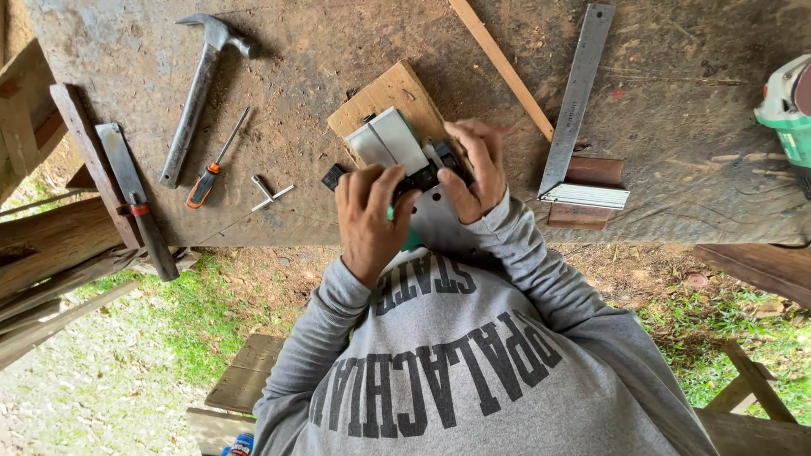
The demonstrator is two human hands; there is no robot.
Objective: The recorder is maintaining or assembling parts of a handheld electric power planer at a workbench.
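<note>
Both my hands grip a small black tool with two flat pale-grey plates [390, 140] on top and a bit of green showing under it. It rests on a wooden block [387, 93] at the near edge of the worn workbench [338, 42]. My left hand [368, 218] clasps the tool's near left end, fingers curled over the black part. From the right, my right hand [475, 169] holds it with the thumb pressed on its black middle. Grey sleeves cover both my arms.
A hammer [201, 91], an orange-handled screwdriver [211, 165] and a small metal T-key [269, 194] lie left of the block. A flat steel blade [133, 196] hangs over the left edge. To the right are a thin wood strip [503, 69], a try square [578, 95] and a green power tool [786, 108].
</note>
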